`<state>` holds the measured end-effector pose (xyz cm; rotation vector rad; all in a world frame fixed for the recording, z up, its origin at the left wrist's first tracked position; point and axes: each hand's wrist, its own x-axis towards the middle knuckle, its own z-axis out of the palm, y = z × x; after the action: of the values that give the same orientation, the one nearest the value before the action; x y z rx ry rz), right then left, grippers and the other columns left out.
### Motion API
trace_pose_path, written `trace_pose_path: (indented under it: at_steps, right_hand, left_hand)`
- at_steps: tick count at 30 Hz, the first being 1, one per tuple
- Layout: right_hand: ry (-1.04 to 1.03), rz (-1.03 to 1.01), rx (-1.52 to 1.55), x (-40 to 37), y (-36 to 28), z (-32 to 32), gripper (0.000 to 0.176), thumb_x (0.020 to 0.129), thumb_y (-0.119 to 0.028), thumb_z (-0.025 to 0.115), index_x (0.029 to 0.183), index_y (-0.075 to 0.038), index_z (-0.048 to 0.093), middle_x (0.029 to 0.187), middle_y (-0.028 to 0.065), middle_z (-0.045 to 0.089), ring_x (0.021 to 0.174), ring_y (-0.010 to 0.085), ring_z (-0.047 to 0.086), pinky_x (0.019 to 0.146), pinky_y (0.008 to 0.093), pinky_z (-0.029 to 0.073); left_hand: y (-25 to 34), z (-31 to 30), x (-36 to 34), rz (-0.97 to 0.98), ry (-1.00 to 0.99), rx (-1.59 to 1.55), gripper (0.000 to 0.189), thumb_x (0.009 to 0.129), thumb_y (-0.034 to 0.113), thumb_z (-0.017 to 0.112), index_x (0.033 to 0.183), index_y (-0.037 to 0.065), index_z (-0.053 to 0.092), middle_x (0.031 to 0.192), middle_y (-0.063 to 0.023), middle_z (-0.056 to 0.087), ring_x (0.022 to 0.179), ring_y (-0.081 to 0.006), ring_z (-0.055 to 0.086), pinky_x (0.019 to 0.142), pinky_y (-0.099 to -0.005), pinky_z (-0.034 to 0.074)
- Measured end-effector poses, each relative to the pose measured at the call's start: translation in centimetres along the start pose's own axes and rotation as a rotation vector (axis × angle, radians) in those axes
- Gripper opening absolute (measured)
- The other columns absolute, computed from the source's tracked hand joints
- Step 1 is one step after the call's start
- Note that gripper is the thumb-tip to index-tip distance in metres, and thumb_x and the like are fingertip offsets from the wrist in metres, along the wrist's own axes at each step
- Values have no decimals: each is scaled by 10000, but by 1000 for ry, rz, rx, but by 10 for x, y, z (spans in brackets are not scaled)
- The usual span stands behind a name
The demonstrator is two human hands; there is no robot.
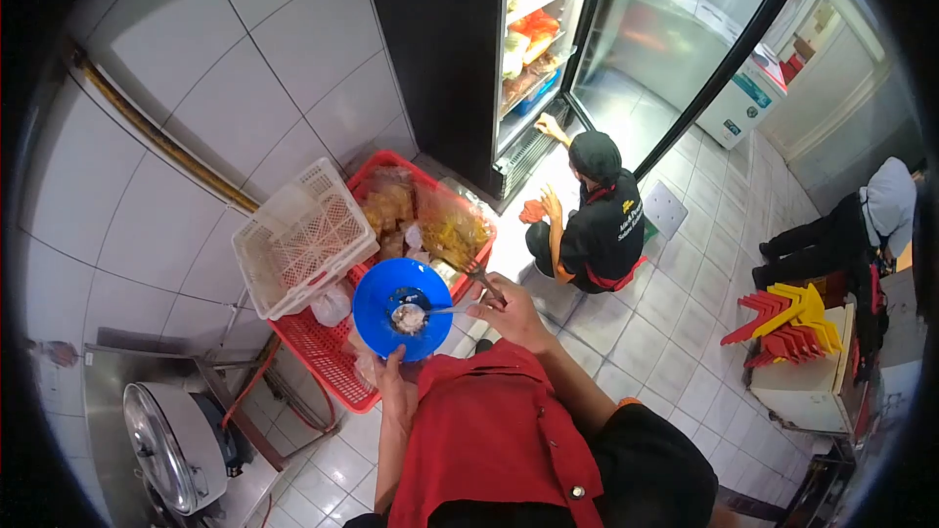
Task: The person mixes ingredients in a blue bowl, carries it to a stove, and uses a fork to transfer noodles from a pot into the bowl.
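Note:
A blue plate point(370, 318) is in front of my red apron, with a small heap of whitish food point(408, 319) and dark bits on it. My left hand point(393, 383) grips its near rim from below. In my right hand point(514, 315), closed beside the plate, are a spoon point(448, 310) and a fork point(479, 274). The spoon's tip reaches the food; the fork's tines point up and away, over the red basket.
Below the plate, a red basket point(326, 357) holds bagged food, with a white basket point(256, 279) resting on it. A co-worker point(606, 205) squats by the open fridge point(504, 152). On the left, a lidded cooker point(181, 450) stands on a metal table. Red and yellow plastic pieces point(797, 323) sit right.

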<state>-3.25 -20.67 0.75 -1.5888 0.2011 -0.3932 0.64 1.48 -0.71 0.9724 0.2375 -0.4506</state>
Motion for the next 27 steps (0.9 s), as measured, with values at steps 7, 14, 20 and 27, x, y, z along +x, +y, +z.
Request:
trace_pose_path:
  at_steps: [7, 14, 20, 27]
  right_hand:
    - [97, 166, -148, -3, 15, -7, 456, 921, -405, 561, 659, -34, 514, 571, -30, 354, 571, 72, 327, 500, 276, 288]
    - [88, 210, -70, -6, 23, -4, 484, 944, -438, 501, 666, -41, 494, 594, -25, 383, 587, 76, 347, 525, 265, 311]
    - [54, 195, 75, -7, 37, -1, 408, 970, -408, 454, 828, -32, 528, 664, -11, 462, 615, 88, 404, 559, 261, 351]
    - [55, 186, -111, -7, 24, 4, 308, 958, -299, 499, 988, -4, 585, 725, 49, 553, 668, 111, 489, 633, 275, 420]
  left_hand:
    - [-4, -13, -2, -19, 15, -14, 483, 840, 83, 585, 1275, 151, 388, 1212, -79, 515, 1012, -264, 578, 783, -423, 525]
    - [-4, -15, -4, -11, 27, -11, 474, 835, 92, 587, 1263, 156, 396, 1204, -77, 522, 1008, -272, 581, 781, -429, 532]
    - [-5, -15, -5, -4, 59, -4, 468, 830, 90, 588, 1256, 152, 406, 1188, -72, 527, 1001, -267, 584, 770, -428, 536]
    - [-8, -23, -5, 7, 68, -6, 477, 822, 90, 597, 1258, 150, 414, 1206, -73, 523, 1022, -258, 575, 792, -436, 524]
